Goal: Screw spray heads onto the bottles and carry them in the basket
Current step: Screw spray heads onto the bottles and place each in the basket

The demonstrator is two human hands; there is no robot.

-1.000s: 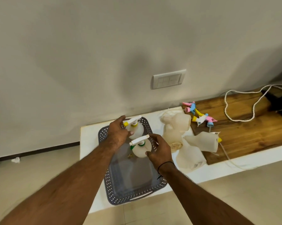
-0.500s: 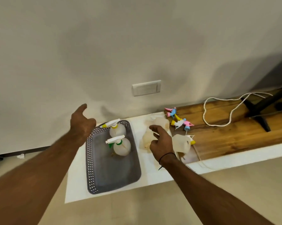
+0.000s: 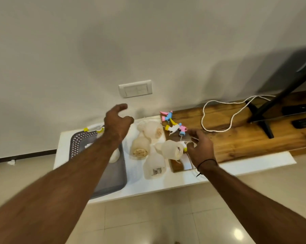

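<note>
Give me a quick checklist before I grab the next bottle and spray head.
1. Right hand free: ok, open, holding nothing.
2. Left hand free: ok, open above the white shelf.
3. Loose bottles within reach: ok, several lie beside the basket.
4. Loose spray heads available: ok, on the wooden top.
5. Room in basket: ok, its near part shows bare floor.
6. Basket bottles fully screwed: cannot tell, left arm hides them.
</note>
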